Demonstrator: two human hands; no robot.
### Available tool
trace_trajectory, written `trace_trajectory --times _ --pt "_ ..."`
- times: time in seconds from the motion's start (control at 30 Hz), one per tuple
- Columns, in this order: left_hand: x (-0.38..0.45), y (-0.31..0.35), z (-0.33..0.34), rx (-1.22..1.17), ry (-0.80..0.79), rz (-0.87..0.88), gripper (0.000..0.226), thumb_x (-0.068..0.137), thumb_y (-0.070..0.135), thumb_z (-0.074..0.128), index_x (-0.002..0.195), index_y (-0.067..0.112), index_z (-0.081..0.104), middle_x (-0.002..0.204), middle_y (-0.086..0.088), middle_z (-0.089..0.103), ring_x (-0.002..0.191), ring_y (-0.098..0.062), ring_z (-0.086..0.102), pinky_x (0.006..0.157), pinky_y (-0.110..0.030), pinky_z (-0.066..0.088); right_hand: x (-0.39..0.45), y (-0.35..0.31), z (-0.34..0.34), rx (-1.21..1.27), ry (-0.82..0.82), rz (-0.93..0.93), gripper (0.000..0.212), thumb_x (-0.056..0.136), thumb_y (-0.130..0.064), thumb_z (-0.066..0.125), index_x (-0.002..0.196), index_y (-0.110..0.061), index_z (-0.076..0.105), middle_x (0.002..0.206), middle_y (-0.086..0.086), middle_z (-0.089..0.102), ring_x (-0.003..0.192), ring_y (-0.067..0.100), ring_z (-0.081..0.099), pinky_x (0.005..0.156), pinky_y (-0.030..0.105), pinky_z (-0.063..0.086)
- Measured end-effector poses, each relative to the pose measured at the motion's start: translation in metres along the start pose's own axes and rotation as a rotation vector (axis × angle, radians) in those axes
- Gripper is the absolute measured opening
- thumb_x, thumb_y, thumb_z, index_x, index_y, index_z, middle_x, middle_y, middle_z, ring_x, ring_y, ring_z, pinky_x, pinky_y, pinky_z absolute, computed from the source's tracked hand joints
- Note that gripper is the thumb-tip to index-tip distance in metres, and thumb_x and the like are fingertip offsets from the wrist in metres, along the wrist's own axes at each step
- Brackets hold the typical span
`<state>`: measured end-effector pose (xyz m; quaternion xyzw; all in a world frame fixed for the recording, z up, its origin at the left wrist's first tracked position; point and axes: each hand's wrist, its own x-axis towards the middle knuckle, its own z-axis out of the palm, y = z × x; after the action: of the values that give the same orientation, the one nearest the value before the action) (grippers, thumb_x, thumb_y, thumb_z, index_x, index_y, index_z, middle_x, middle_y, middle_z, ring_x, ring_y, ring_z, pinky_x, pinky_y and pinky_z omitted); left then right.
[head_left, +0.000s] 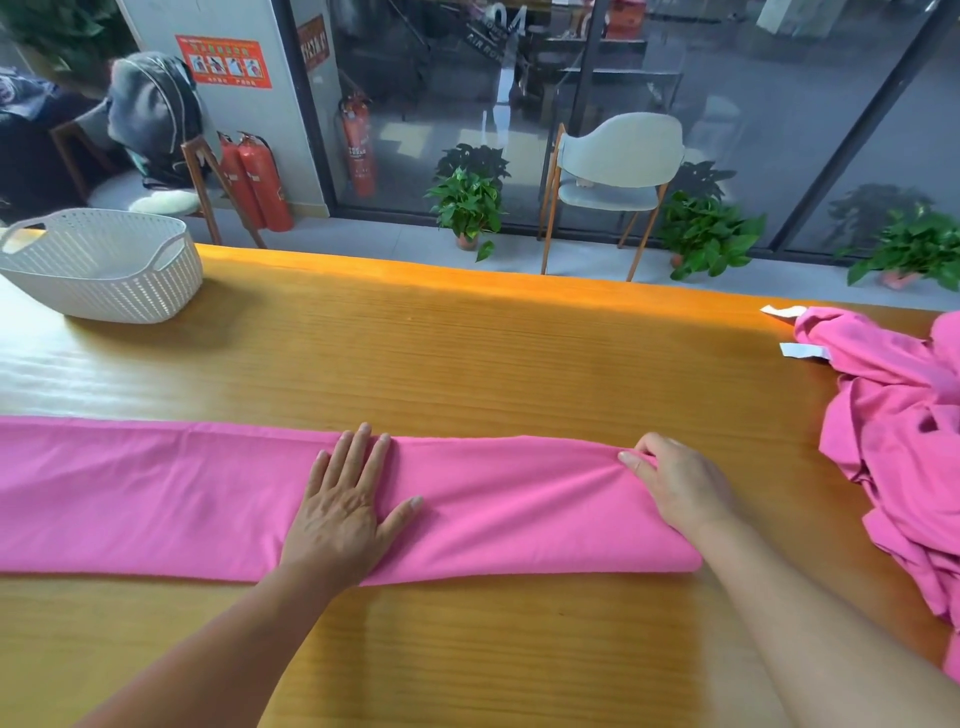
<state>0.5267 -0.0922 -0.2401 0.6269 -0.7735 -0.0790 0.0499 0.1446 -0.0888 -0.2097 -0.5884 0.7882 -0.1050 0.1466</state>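
A long pink cloth, folded into a flat band, lies across the wooden table from the left edge to right of centre. My left hand rests flat on the band's middle with straight, spread fingers. My right hand is at the band's right end, where its thumb and fingers pinch the cloth near the far corner, and small creases fan out from the pinch.
A white woven plastic basket stands at the table's far left. A crumpled heap of pink cloth with white tags lies at the right edge. Beyond the table are a chair, potted plants and fire extinguishers.
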Motion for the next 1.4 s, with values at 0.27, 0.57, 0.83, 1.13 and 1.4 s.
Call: trace_trajectory --times 0.27,0.57,0.83,1.13,1.4 --pt "0.011 0.009 -0.003 0.044 -0.017 -0.128 0.089 0.079 0.074 -0.015 0.153 0.025 -0.012 0.159 0.004 -0.024 0.145 -0.012 -0.026 0.121 -0.039 -0.01 -0.063 -0.135 0.043 0.017 0.265 -0.506 0.044 0.102 -0.031 0.04 0.139 -0.012 0.054 0.142 0.008 0.053 0.133 0.029 0.048 0.114 0.041 0.033" --pt "0.011 0.005 0.003 0.029 -0.018 -0.158 0.09 0.08 0.079 -0.008 0.151 0.025 -0.014 0.159 0.005 -0.022 0.145 -0.01 -0.025 0.121 -0.037 -0.012 -0.047 -0.075 0.047 -0.254 -0.124 -0.343 0.085 0.091 -0.076 0.0 0.158 -0.024 -0.007 0.162 -0.011 -0.015 0.148 0.006 -0.02 0.122 0.032 -0.01" --pt "0.012 0.006 0.0 0.02 -0.047 -0.156 0.094 0.079 0.079 -0.012 0.154 0.023 -0.012 0.16 0.003 -0.024 0.145 -0.012 -0.026 0.121 -0.04 -0.011 -0.022 -0.027 0.02 -0.319 -0.121 -0.104 0.091 0.085 -0.074 -0.011 0.158 -0.019 -0.008 0.165 -0.005 -0.015 0.149 0.009 -0.019 0.122 0.033 -0.012" --pt "0.008 0.063 0.005 -0.068 -0.034 0.039 0.099 0.072 0.076 -0.027 0.154 0.023 -0.011 0.161 0.003 -0.02 0.146 -0.011 -0.024 0.119 -0.035 -0.014 -0.063 -0.115 0.059 -0.159 -0.124 -0.4 0.081 0.09 -0.07 -0.004 0.158 -0.026 -0.002 0.164 -0.011 -0.011 0.148 0.003 -0.018 0.119 0.029 -0.015" --pt "0.003 0.016 -0.001 -0.002 -0.025 -0.104 0.096 0.076 0.076 -0.018 0.155 0.022 -0.009 0.16 0.002 -0.021 0.146 -0.013 -0.022 0.12 -0.037 -0.012 -0.039 -0.046 0.033 -0.319 -0.122 -0.255 0.088 0.082 -0.071 -0.018 0.156 -0.025 -0.014 0.163 -0.01 -0.019 0.147 0.005 -0.023 0.121 0.031 -0.014"
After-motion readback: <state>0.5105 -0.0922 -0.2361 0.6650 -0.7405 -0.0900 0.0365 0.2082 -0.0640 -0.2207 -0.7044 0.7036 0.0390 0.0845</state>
